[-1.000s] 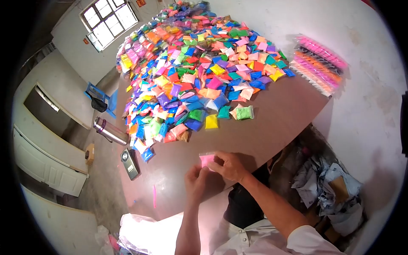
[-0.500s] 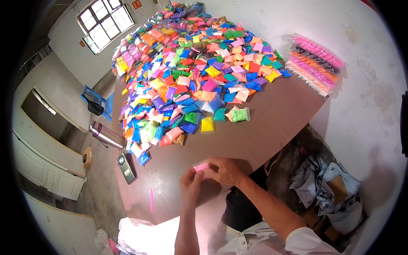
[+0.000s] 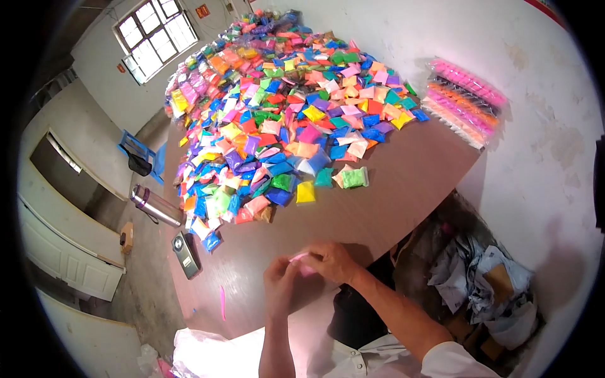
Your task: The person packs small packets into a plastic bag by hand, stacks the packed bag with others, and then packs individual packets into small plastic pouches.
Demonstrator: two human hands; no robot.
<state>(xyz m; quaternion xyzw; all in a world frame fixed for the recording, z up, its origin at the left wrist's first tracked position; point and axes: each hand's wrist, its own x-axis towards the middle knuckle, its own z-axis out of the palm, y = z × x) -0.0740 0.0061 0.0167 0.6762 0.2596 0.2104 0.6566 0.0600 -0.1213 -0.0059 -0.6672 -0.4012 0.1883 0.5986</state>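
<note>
Between my two hands, above the table's near edge, is a small pink packet (image 3: 306, 267). My left hand (image 3: 280, 281) pinches its left side with thumb and fingers. The right side is gripped by my right hand (image 3: 333, 262), whose fingers cover part of it. A large heap of colourful small packets (image 3: 271, 129) spreads over the brown table (image 3: 378, 205) beyond my hands. Nearest to them in the heap are a yellow packet (image 3: 305, 192) and a light green packet (image 3: 355, 177).
A steel flask (image 3: 155, 206) and a dark phone-like device (image 3: 185, 255) stand and lie at the left edge. A pink strip (image 3: 222, 303) lies nearby. Bagged coloured rolls (image 3: 466, 97) rest by the wall. Crumpled plastic bags (image 3: 485, 277) lie below, right.
The view has shifted slightly. Both hands still hold the pink packet, which has tilted and now shows less of its flat face, with the fingers closer around it.
</note>
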